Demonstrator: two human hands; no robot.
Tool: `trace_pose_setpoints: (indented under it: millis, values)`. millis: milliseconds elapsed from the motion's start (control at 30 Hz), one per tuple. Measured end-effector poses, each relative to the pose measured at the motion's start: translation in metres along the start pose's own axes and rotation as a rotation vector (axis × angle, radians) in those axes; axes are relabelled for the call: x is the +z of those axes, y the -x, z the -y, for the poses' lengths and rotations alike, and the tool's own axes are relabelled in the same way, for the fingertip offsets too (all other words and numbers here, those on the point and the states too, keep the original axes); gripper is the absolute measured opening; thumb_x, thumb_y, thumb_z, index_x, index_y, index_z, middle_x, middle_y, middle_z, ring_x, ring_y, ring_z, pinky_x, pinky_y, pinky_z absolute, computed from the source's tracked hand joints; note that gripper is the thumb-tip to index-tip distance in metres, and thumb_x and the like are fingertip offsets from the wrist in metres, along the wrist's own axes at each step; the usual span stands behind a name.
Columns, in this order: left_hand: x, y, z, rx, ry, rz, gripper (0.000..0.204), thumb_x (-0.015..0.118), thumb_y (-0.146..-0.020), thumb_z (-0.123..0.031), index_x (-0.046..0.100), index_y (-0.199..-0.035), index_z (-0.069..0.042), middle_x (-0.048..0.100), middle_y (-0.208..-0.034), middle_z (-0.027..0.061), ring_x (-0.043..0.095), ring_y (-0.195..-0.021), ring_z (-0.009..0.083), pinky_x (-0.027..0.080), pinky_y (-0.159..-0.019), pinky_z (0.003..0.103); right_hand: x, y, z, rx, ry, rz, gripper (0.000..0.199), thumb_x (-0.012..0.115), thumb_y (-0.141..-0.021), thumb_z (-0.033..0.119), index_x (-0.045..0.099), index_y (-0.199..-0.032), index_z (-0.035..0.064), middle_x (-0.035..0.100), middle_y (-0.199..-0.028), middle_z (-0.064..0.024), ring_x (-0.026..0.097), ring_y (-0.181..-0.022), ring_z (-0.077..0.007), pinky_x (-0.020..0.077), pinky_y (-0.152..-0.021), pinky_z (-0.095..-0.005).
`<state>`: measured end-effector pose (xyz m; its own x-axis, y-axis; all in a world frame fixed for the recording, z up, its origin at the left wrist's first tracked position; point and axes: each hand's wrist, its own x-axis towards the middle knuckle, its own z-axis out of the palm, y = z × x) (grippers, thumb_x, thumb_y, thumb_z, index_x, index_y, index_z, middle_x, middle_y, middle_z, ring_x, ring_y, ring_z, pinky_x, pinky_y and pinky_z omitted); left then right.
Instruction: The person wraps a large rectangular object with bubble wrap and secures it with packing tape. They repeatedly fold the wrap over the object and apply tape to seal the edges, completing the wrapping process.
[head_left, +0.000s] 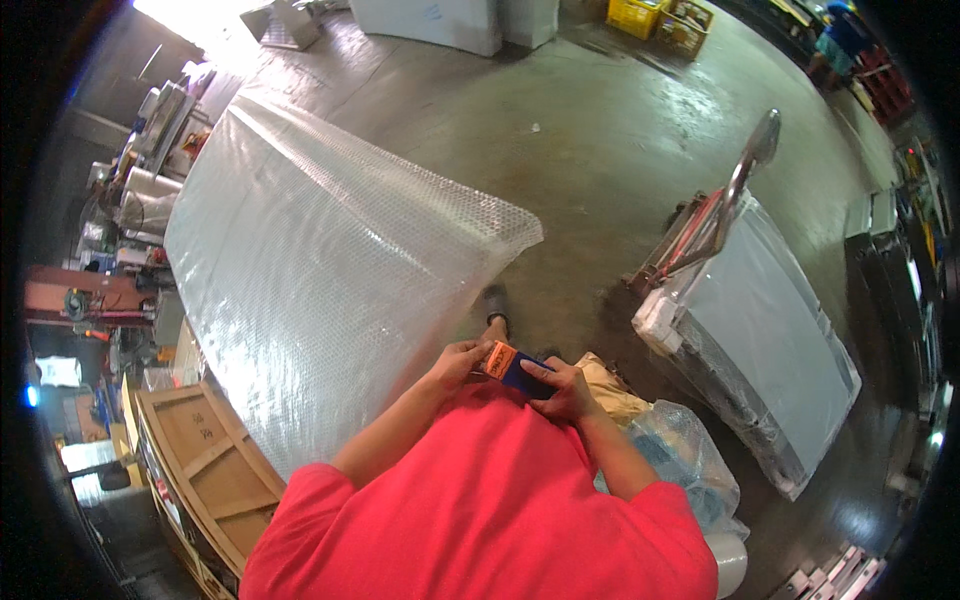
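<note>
A small orange and dark blue box (527, 377) is held close in front of my red shirt. My right hand (568, 390) grips its blue end, with the thumb laid across the top. At the orange end, my left hand (462, 361) has its fingers closed on the edge of the box. Just left of my hands, a large sheet of clear bubble wrap (330, 250) covers a wide flat surface. Brown paper (608, 392) lies beside my right hand, with a bundle in bubble wrap (690, 455) below it.
To the right, a wrapped flat panel (770, 330) rests by a pallet jack with a raised handle (735, 190). A wooden crate (215, 455) stands at the lower left. Yellow crates (683, 27) sit far back on the concrete floor. Another person (843, 42) is at the far right.
</note>
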<state>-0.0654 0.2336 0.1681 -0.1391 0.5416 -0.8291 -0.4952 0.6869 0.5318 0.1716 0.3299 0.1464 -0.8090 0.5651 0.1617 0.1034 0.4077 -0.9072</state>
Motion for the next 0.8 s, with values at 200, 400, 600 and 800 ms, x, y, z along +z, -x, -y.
trace_pose_setpoints:
  millis: [200,400,600,800]
  values:
    - [-0.009,0.037,0.002,0.411,-0.398,-0.329,0.019,0.062,-0.097,-0.019,0.07,-0.1,-0.001,0.069,-0.086,0.0075,0.067,-0.077,0.0184,0.055,-0.07,0.034,0.026,0.002,-0.005,-0.162,0.084,0.084,0.078,0.083,-0.068,0.024,0.054,-0.14,0.0308,0.064,-0.095,-0.017,0.068,-0.08,-0.0382,0.0574,-0.069,-0.0443]
    - [-0.061,0.045,-0.045,0.877,-1.213,-0.978,0.02,0.069,-0.087,-0.025,0.071,-0.103,-0.012,0.069,-0.107,0.0105,0.06,-0.107,0.0287,0.043,-0.089,0.044,0.076,-0.012,-0.043,-0.121,0.213,0.094,0.082,0.08,-0.072,0.027,0.046,-0.146,0.0263,0.06,-0.094,-0.0211,0.064,-0.078,-0.0395,0.0554,-0.069,-0.0442]
    - [-0.082,0.02,-0.03,0.977,-1.302,-1.001,0.059,0.063,-0.091,-0.03,0.045,-0.147,-0.02,0.039,-0.149,0.0171,0.045,-0.128,0.0327,0.029,-0.107,0.05,0.115,-0.022,-0.078,0.011,0.276,0.148,0.074,0.074,-0.078,0.032,0.045,-0.147,0.0309,0.06,-0.098,-0.022,0.065,-0.082,-0.0423,0.0542,-0.07,-0.0496]
    - [-0.056,-0.016,0.043,1.111,-2.448,-0.329,0.047,0.046,-0.092,-0.025,0.054,-0.128,0.004,0.056,-0.131,0.0228,0.053,-0.12,0.0363,0.036,-0.109,0.053,0.13,-0.031,-0.079,0.146,0.307,0.257,0.069,0.068,-0.081,0.028,0.045,-0.146,0.0323,0.066,-0.101,-0.0208,0.066,-0.083,-0.0425,0.0543,-0.069,-0.0529]
